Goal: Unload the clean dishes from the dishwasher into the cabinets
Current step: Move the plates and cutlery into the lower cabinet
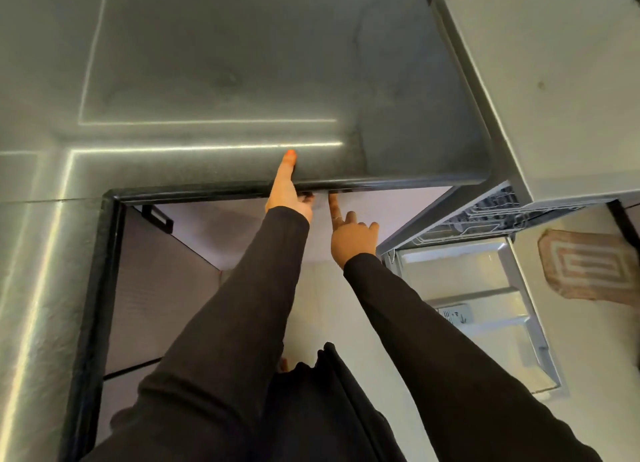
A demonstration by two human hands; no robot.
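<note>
I look down over a grey countertop [242,63]. My left hand [289,191] grips its dark front edge, thumb flat on top and fingers curled underneath. My right hand [349,233] is just to the right, below the edge, with its index finger reaching up to the underside and the other fingers bent. Neither hand holds a dish. To the right the dishwasher stands open, its door [485,305] folded down and a wire rack [485,215] showing under the counter. I cannot make out any dishes in the rack.
Purple-grey cabinet fronts [156,288] sit below the counter on the left, one with a black handle [157,217]. A patterned rug [588,264] lies on the pale floor at the right. A second grey counter section [554,80] overhangs the dishwasher.
</note>
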